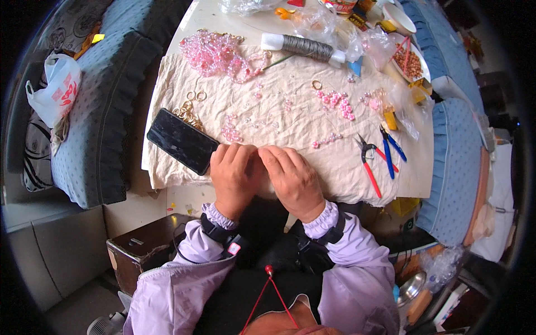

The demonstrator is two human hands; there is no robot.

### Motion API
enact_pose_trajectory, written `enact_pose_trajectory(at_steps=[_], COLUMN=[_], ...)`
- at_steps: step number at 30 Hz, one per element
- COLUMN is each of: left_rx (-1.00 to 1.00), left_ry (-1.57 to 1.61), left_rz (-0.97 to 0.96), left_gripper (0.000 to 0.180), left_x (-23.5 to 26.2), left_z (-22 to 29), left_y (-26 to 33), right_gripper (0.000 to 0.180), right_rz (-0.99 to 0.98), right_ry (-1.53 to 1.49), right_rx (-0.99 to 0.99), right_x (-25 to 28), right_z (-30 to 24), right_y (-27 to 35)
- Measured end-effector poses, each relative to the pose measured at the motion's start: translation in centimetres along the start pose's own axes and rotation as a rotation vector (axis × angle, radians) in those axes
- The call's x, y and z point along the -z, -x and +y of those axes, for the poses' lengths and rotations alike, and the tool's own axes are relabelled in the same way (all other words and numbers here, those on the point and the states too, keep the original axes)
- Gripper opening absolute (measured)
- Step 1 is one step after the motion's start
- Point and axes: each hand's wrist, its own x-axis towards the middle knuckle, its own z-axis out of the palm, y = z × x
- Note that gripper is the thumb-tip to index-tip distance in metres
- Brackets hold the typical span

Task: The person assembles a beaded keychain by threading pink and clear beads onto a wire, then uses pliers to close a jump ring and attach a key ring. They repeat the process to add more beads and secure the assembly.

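Observation:
My left hand [234, 176] and my right hand [293, 178] meet at the front edge of a cream cloth [206, 100], fingers curled and fingertips close together. Whatever they may pinch is hidden behind the fingers. Beside my left hand lies a black phone [183, 141], with gold rings [188, 114] just beyond it. Loose pink beads [230, 129] are scattered ahead of my hands. A short row of pink beads [327, 140] sits beyond my right hand. Farther right are red-handled pliers [369, 162] and blue-handled cutters [391, 151].
A heap of pink bead strands [209, 53] lies at the far left of the cloth, near a spool of grey cord [304, 47]. Clear plastic bags [329, 28] and a bowl of brown nuts [410, 64] crowd the far right. Blue-covered seats [100, 128] flank the table.

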Motion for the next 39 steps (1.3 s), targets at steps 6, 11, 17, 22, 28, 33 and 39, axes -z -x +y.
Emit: enact_pose_trajectory(at_steps=[6, 11, 17, 22, 28, 33, 39], left_rx=[-0.01, 0.019, 0.054, 0.098, 0.076, 0.015, -0.01], left_ry=[0.006, 0.055, 0.048, -0.097, -0.19, -0.223, 0.112], left_rz=[0.035, 0.044, 0.062, 0.095, 0.01, -0.08, -0.001], left_gripper=[0.02, 0.019, 0.022, 0.022, 0.022, 0.019, 0.022], left_x=[0.0, -0.1, 0.9, 2.0, 2.0, 2.3, 2.1], left_z=[0.2, 0.1, -0.3, -1.3, -1.0, -1.3, -0.8], left_y=[0.1, 0.3, 0.2, -0.9, -1.7, -2.4, -2.2], right_gripper=[0.032, 0.014, 0.013, 0.012, 0.015, 0.02, 0.021], right_rz=[-0.012, -0.062, -0.024, 0.028, 0.051, 0.07, 0.052], right_ry=[-0.166, -0.315, -0.124, -0.011, -0.07, -0.064, -0.078], right_rx=[-0.08, -0.194, -0.2, -0.213, -0.211, -0.158, -0.154], right_x=[0.8, 0.9, 0.5, 0.2, 0.1, 0.1, 0.5], right_z=[0.8, 1.4, 1.8, 2.5, 3.0, 3.3, 3.6], right_y=[-0.2, -1.9, -2.7, -2.8, -2.4, -2.3, -2.0])
